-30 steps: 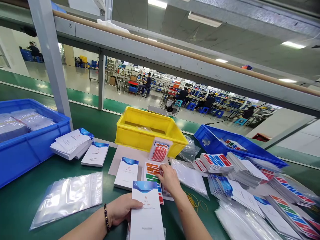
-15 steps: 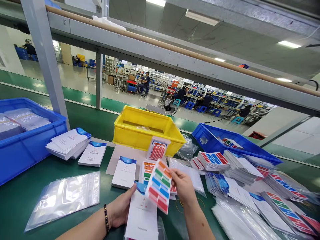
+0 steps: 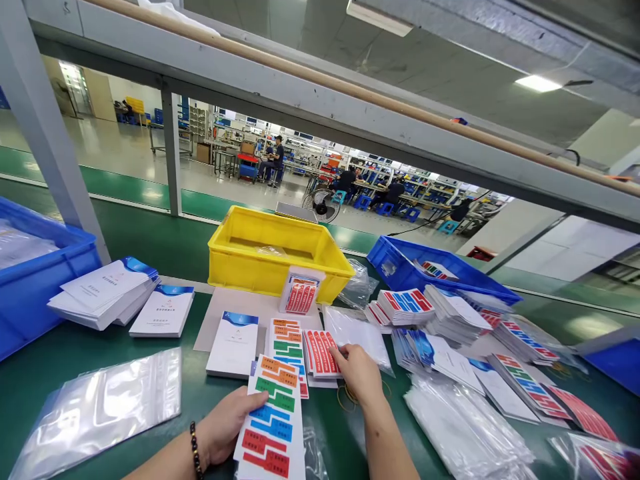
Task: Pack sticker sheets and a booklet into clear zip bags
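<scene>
My left hand [image 3: 227, 421] is closed on a multicoloured sticker sheet [image 3: 273, 417] with orange, green, blue and red labels. White paper shows beneath that sheet; the booklet under it is mostly covered. My right hand [image 3: 361, 379] has its fingertips pinched at the right edge of the top red sticker sheet [image 3: 320, 352] on a small stack. Just left of that stack lies another multicoloured sticker sheet pile [image 3: 286, 333]. A stack of white-and-blue instruction booklets [image 3: 233, 347] stands beyond my left hand. A clear plastic bag [image 3: 314, 457] lies partly hidden beside the held sheet.
A yellow bin [image 3: 280, 267] stands at the back, between a blue bin [image 3: 35, 293] and another blue bin [image 3: 440, 267]. Clear zip bags [image 3: 110, 400] lie at left. More booklets [image 3: 107, 290], sticker stacks [image 3: 407, 307] and plastic bags [image 3: 465, 427] cover both sides.
The multicoloured sheet has passed from my right hand onto the booklet in my left hand. My right hand has moved to the red sticker stack. The view has shifted right.
</scene>
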The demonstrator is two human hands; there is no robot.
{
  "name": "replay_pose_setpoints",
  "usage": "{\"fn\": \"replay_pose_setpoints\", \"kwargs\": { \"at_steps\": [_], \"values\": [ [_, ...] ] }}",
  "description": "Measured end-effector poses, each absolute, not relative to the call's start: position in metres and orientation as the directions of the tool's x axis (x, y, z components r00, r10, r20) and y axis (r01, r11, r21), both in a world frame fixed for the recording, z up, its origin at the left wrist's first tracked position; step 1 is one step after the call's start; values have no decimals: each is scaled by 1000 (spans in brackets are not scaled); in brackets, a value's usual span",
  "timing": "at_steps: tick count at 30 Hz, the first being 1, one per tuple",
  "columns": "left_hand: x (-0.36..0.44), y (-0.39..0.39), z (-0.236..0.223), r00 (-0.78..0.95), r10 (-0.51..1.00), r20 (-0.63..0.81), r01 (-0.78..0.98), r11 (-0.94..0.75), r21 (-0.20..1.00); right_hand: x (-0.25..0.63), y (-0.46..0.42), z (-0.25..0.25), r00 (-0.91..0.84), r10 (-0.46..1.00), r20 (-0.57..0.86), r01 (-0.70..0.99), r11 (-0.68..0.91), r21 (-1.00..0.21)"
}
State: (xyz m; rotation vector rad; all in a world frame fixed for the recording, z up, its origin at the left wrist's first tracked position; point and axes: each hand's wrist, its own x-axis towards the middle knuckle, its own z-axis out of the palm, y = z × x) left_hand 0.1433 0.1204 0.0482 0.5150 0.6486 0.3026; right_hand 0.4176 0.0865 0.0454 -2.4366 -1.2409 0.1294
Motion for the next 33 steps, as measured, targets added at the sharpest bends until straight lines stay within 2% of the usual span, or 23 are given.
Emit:
{"fn": "replay_pose_setpoints", "kwargs": {
  "at_steps": [4,8,13,18,20,22,24,25,28,31,33],
  "values": [
    [143,120,39,780,432,-453,-139,825,548,413,88,44,609,789,81,758,-548,-354],
    [143,121,40,775,438,-455,-141,822,551,410,89,44,625,771,122,742,-538,-401],
    [143,121,46,751,438,-495,-112,822,558,412,88,45,650,747,143,671,-474,-571],
    [143,124,50,728,469,-500,-148,820,553,401,79,60,586,798,142,546,-259,-797],
    [143,125,51,738,471,-483,-174,825,538,383,74,65,500,860,99,422,-143,-895],
    [144,125,51,754,489,-438,-229,821,523,358,70,66,315,949,8,201,-58,-978],
    [145,125,48,766,521,-377,-285,801,527,332,68,63,133,987,-87,58,-95,-994],
    [146,124,46,766,539,-350,-302,782,545,322,68,61,84,988,-131,43,-135,-990],
    [146,123,41,756,586,-293,-299,707,641,304,68,53,57,985,-162,166,-169,-972],
    [146,122,39,762,589,-267,-266,661,701,308,69,48,129,992,1,400,-51,-915],
    [146,121,40,774,571,-275,-233,660,714,314,70,47,197,975,100,478,-7,-878]
  ]
}}
